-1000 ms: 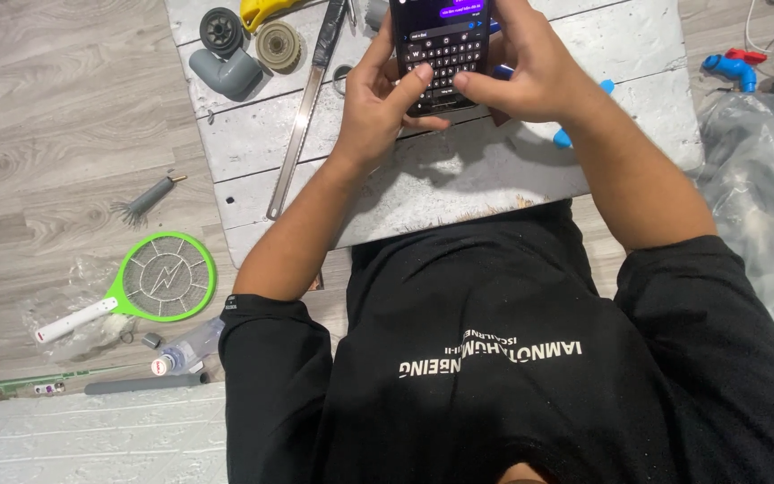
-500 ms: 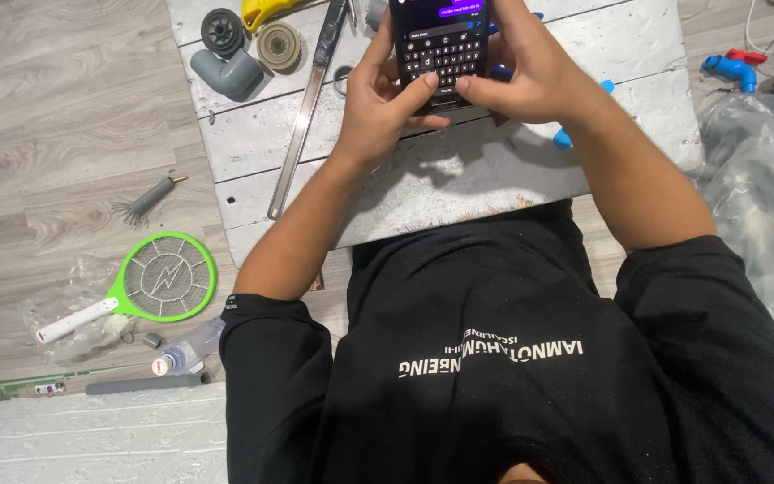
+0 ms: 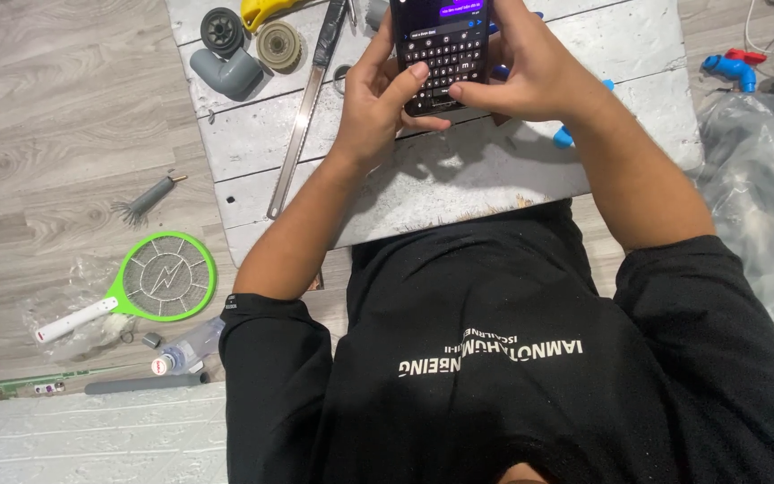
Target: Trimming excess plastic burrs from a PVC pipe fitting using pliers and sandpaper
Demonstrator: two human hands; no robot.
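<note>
- Head view, nearest first: one person in a black short-sleeved shirt [image 3: 512, 358] fills the lower frame, both bare forearms reaching up toward 12 o'clock over a white plank board [image 3: 459, 170].
- At 9 o'clock, on the grey wood floor [image 3: 55, 116]: one green racket-shaped swatter [image 3: 150, 282], one small clear bottle [image 3: 185, 348] and one small wire brush [image 3: 145, 202].
- One dark smartphone [image 3: 441, 49], screen lit with a keyboard showing, is held above the board at 12 o'clock.
- The left hand [image 3: 378, 99] curls its fingers round the phone's left edge, thumb resting on the keys.
- The right hand [image 3: 535, 76] wraps the right edge, fingers closed behind the phone, thumb pointing at the lower keys.
- Farther up the board at 11 o'clock: one long saw blade [image 3: 302, 125], one grey pipe elbow [image 3: 226, 72], two round wheels [image 3: 279, 45].
- At 2 o'clock: one crumpled clear plastic sheet [image 3: 759, 188] and one blue pipe fitting [image 3: 729, 70].
</note>
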